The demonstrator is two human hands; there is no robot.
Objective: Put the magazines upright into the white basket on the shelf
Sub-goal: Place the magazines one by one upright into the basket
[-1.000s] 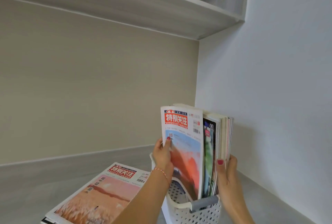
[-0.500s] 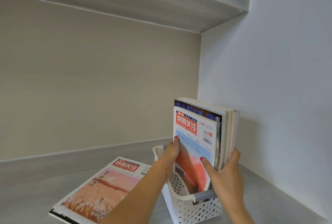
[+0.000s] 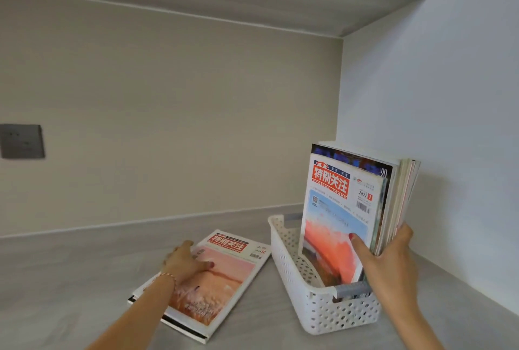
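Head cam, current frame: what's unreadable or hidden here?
- Count of upright magazines in the white basket: head view, front cover hides the rest.
- Lower edges of those magazines: basket wall hides them.
- Stack under the flat magazine: only edges show.
- Left hand: motion-blurred, contact unclear.
- Right hand fingers behind the stack: hidden.
- Wall plate: blurred.

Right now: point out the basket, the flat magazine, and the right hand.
basket [image 3: 334,318], head view, perforated front wall.
flat magazine [image 3: 230,274], head view, pink cover area right of the left hand.
right hand [image 3: 390,254], head view, back of the hand by the upright stack.
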